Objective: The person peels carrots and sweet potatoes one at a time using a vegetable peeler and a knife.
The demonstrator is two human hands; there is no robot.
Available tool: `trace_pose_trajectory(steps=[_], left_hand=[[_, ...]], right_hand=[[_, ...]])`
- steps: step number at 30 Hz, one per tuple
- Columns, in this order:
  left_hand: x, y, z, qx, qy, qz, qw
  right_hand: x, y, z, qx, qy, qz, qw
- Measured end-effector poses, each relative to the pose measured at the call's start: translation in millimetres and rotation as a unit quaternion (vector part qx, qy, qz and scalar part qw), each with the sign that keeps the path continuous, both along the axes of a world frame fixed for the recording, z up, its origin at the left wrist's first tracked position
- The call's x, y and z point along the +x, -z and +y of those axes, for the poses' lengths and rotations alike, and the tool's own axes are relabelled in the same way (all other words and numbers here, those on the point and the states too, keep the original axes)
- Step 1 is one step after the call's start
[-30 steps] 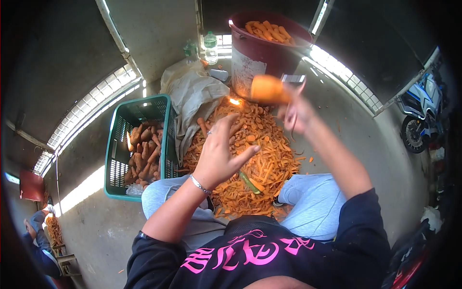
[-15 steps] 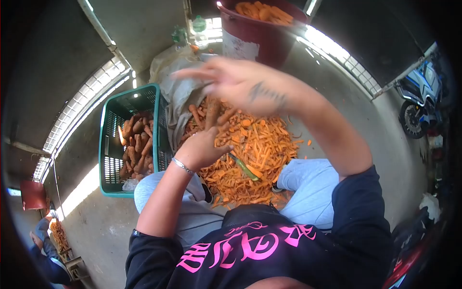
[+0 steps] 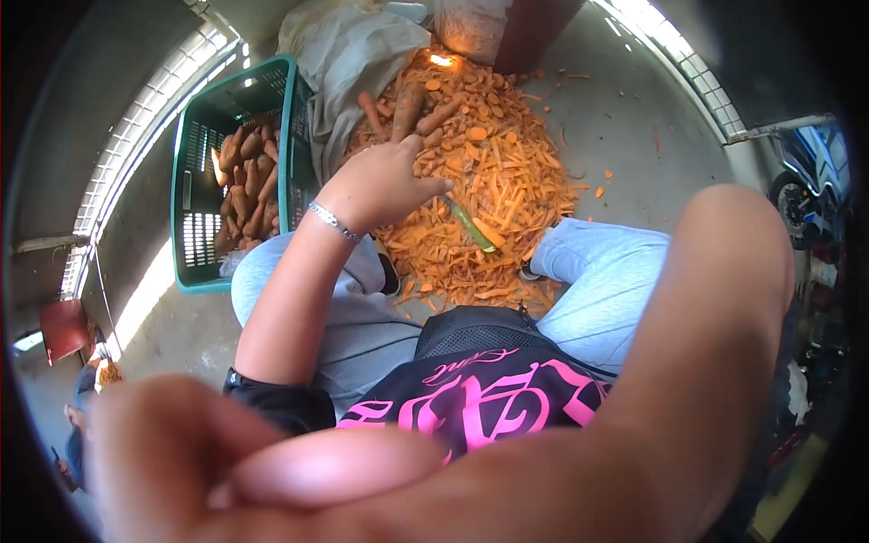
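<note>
My left hand, with a bracelet at its wrist, reaches over the pile of carrot peelings between my legs. Its thumb points right, and the fingertips are hidden behind the hand. A brown, unpeeled carrot sticks up from those fingers. More carrots lie just beyond it. My right hand is raised close to the camera at the lower left, badly blurred, with the forearm crossing the bottom of the view. Whether it holds anything is unclear. A slim green tool or handle lies on the peelings.
Left of the pile stands a green crate with several unpeeled carrots inside. A pale sack lies beside it, and a dark red tub stands behind. A motorbike is at the right; another person is at far left.
My right hand has swung from above the pile back toward the camera at lower left. The view has tilted downward. My left hand stays by the same carrot.
</note>
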State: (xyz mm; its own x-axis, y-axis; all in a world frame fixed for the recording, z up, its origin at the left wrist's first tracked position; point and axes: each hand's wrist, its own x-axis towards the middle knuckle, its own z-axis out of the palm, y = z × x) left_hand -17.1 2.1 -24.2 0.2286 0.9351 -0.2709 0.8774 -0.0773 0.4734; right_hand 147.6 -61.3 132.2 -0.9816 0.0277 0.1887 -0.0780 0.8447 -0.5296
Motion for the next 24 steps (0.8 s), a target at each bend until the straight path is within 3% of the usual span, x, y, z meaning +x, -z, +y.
trace_pose_trajectory(steps=[6,10,13,18,21,23,24], left_hand=[[-6.3,-1.3,-5.8,0.008,-0.011,0.012,1.0],[-15.5,-2.8,2.7,0.017,-0.058,0.042,0.997],[-27.6,-6.8,12.2,0.042,-0.119,0.068,0.99],[-35.2,-1.5,24.7,0.04,-0.16,0.081,0.983],[-37.9,10.2,34.4,-0.002,-0.145,0.065,0.987],[-40.7,25.2,40.8,-0.009,-0.125,0.041,0.991],[-41.1,30.3,49.7,-0.047,-0.114,0.04,0.992]], right_hand=[[6.0,5.7,5.6,-0.006,0.023,0.052,0.998],[35.8,19.3,35.2,-0.059,0.142,0.064,0.986],[57.2,103.4,92.1,0.028,0.29,-0.037,0.956],[72.4,273.6,177.2,-0.134,0.443,-0.28,0.841],[62.4,333.8,164.4,0.102,0.479,-0.288,0.823],[48.7,360.8,140.1,0.163,0.431,-0.294,0.837],[40.5,369.6,126.6,0.129,0.406,-0.314,0.849]])
